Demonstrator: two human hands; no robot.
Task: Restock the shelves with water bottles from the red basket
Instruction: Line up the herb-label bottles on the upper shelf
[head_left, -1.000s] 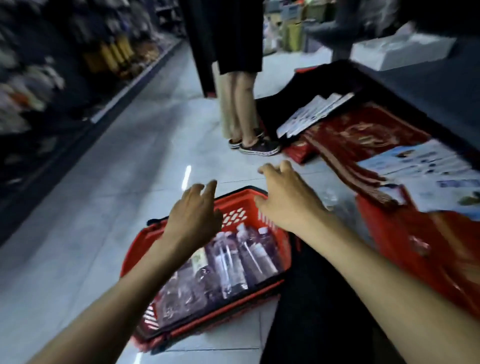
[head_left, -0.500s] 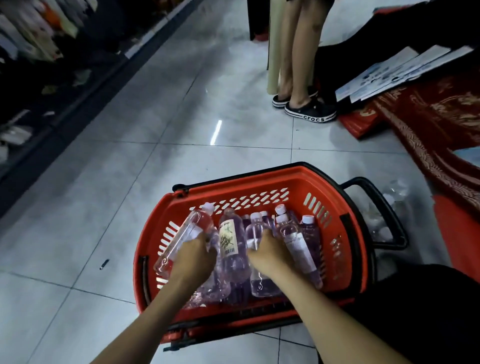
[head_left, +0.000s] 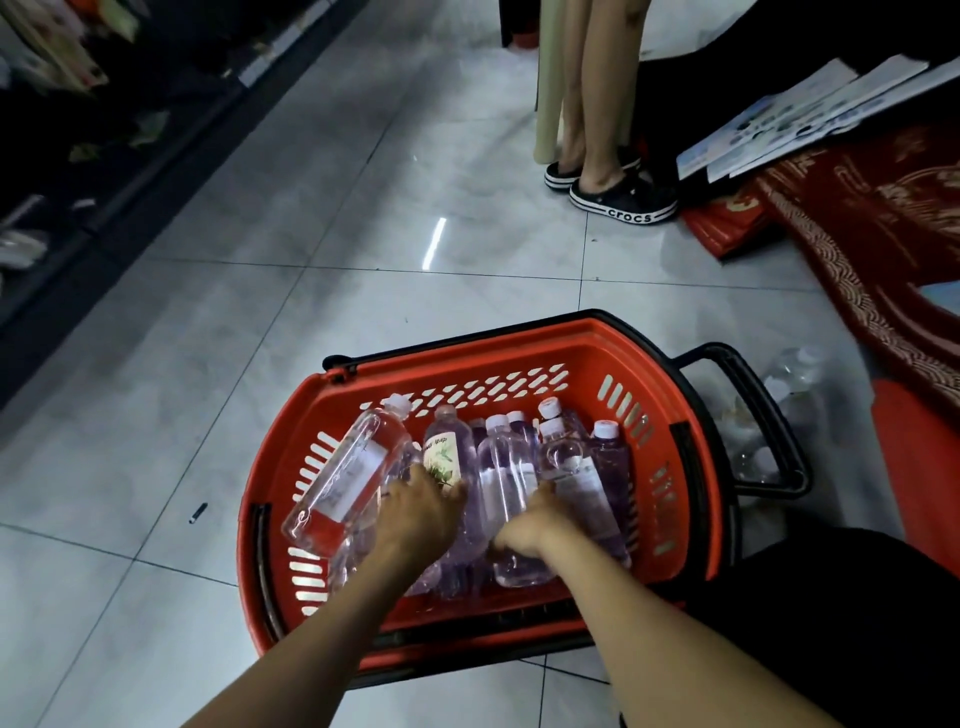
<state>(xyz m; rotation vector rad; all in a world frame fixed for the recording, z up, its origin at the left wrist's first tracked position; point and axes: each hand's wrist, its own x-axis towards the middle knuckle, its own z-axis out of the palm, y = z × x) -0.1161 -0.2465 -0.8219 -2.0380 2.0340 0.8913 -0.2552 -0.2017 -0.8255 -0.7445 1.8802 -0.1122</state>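
Observation:
The red basket (head_left: 691, 467) stands on the tiled floor in front of me, holding several clear water bottles with white caps. A large bottle (head_left: 353, 467) lies tilted against its left wall, and a green-labelled bottle (head_left: 444, 449) stands beside it. My left hand (head_left: 415, 514) reaches down between these two, its fingers curled on a bottle and hidden among them. My right hand (head_left: 535, 525) grips a clear bottle (head_left: 504, 478) in the middle of the basket. The shelf for the bottles is out of view.
A person in black shoes (head_left: 623, 202) stands beyond the basket. Red mats (head_left: 857, 249) and papers (head_left: 805, 114) lie at the right. Loose bottles (head_left: 789, 379) lie by the basket's black handle (head_left: 769, 415). Dark shelving (head_left: 78, 156) lines the left.
My view tilted down to the basket. Both hands dropped from above its rim down into the bottles and closed on them; in the last half second they hardly moved.

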